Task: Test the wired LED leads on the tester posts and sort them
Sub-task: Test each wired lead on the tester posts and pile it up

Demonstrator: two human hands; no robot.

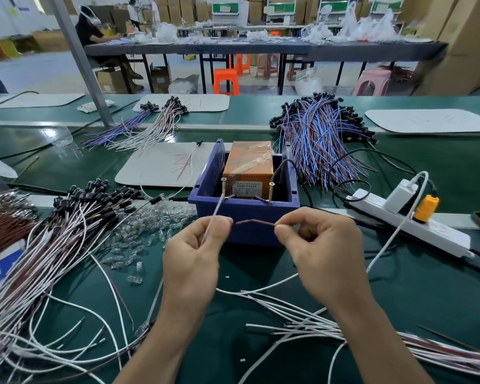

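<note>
A blue bin holds an orange tester box, with two upright screw posts at its near side: left post and right post. My left hand pinches a white lead whose tip reaches up to the foot of the left post. My right hand pinches a brown lead that points left, in front of the bin and below the right post. The LED end of this wire pair is hidden.
Black-capped white and brown leads lie piled at left beside loose clear bulbs. Blue-brown leads are heaped at back right, sorted bundles at back left. White mats, a power strip, and loose white leads surround my arms.
</note>
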